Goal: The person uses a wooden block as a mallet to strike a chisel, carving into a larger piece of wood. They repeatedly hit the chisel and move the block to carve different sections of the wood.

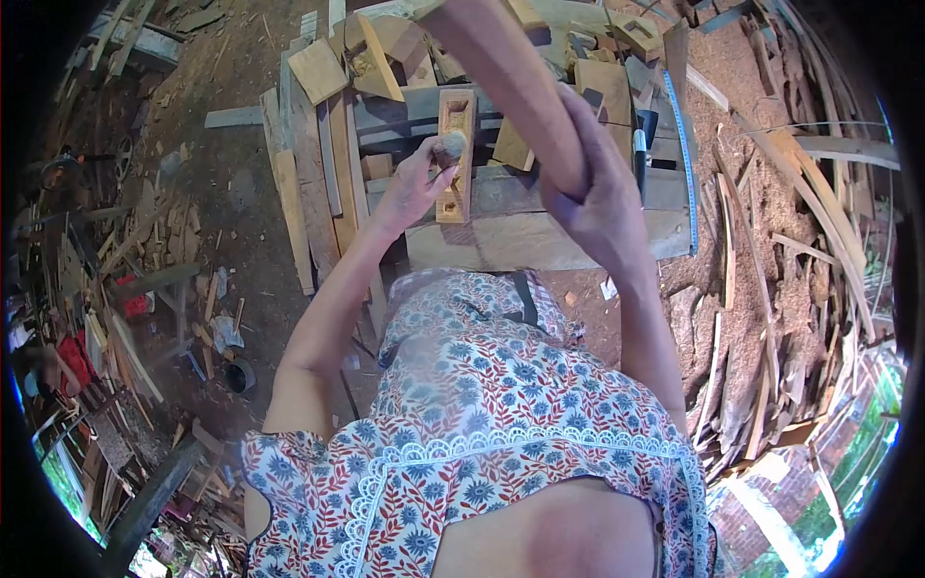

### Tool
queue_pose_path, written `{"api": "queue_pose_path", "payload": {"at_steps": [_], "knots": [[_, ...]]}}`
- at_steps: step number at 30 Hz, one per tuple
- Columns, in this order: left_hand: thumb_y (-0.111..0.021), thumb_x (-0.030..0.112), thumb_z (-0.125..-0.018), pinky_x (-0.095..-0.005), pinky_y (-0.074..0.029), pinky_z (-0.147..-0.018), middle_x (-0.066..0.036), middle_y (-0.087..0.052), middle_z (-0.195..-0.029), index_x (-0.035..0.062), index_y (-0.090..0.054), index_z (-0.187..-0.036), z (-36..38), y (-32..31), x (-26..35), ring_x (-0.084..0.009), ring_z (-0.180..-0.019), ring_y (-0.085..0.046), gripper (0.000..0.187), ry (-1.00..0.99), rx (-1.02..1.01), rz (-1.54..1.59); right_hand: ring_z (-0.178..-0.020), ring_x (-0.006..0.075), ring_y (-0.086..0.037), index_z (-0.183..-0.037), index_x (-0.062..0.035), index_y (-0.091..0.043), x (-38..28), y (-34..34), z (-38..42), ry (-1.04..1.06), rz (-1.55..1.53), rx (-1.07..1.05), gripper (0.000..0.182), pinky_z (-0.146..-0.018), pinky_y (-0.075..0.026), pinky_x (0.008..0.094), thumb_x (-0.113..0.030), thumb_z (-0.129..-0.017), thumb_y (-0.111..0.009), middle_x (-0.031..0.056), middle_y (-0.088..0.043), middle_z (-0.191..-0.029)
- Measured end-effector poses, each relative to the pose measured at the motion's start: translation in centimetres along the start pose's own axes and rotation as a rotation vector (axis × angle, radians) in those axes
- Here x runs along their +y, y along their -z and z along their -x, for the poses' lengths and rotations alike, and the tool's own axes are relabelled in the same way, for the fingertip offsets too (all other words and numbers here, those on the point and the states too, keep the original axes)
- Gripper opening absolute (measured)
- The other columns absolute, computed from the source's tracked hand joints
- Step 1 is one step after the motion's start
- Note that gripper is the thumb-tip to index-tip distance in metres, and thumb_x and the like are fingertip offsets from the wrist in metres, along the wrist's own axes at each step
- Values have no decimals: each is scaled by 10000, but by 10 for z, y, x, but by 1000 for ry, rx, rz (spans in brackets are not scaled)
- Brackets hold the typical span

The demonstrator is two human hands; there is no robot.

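Observation:
My left hand (419, 183) is closed around a chisel with a rounded grey top (450, 146), held over a narrow wooden block (455, 207). Recesses are cut into the upper face of that block, which lies lengthwise on the low wooden bench (520, 238). The chisel's lower end is hidden by my fingers. My right hand (597, 197) grips a thick wooden club (511, 82), raised above the bench and slanting up to the left, its far end at the top edge of the view.
Wood offcuts (405, 48) are heaped at the bench's far side. A blue measuring tape (682, 144) runs along its right edge. Long planks (294, 212) stand at the left, a black ring (239, 376) lies on the ground, and wood strips (742, 289) cover the right.

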State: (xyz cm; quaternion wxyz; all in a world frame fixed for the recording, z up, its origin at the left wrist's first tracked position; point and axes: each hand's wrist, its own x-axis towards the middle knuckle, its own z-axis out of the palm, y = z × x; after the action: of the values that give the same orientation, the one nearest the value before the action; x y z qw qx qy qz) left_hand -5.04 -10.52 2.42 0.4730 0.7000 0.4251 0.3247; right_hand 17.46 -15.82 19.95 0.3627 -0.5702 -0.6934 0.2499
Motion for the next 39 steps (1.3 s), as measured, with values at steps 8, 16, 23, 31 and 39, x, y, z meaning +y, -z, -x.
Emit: {"api": "queue_pose_path", "payload": {"at_steps": [8, 16, 23, 31, 39], "knots": [[-617, 74, -880, -321, -469, -809, -138, -623, -948, 1, -513, -1142, 2, -9, 2, -229, -881, -607, 291, -16, 91, 76, -910, 347, -617, -1459, -300, -308, 8, -18, -17, 9, 301, -304, 883, -805, -513, 425, -90, -700, -708, 176, -569, -1003], [-619, 47, -877, -301, -471, -791, -90, -630, -931, 24, -498, -1151, -1, -14, -28, -186, -863, -606, 301, 8, 113, 34, -1001, 373, -595, -1459, -251, -312, 23, -40, -12, -138, 268, -483, 879, -845, -506, 425, -89, -686, -699, 209, -564, -1069], [-557, -18, -912, -235, -452, -846, 0, -547, -1057, 55, -455, -1149, -3, 4, 1, -82, -982, -544, 269, -5, 279, 243, -1024, 282, -620, -1478, -216, -288, 10, 2, -9, -367, -179, 15, 801, -879, -501, 390, -105, -756, -616, 211, -591, -1172], [-557, -5, -912, -255, -450, -861, -13, -541, -1068, 66, -455, -1128, -6, -8, -8, -97, -986, -537, 250, -26, 197, 393, -1068, 288, -609, -1479, -220, -291, 22, -5, 9, -351, -138, 25, 794, -920, -478, 403, -126, -761, -618, 210, -583, -1206], [-568, -18, -896, -244, -441, -841, -9, -541, -1024, 69, -482, -1102, -1, -11, -8, -91, -925, -526, 240, -40, 226, 240, -1062, 285, -609, -1477, -192, -303, 22, -10, 10, -341, -212, 4, 799, -913, -480, 390, -120, -744, -613, 218, -579, -1200]]}}
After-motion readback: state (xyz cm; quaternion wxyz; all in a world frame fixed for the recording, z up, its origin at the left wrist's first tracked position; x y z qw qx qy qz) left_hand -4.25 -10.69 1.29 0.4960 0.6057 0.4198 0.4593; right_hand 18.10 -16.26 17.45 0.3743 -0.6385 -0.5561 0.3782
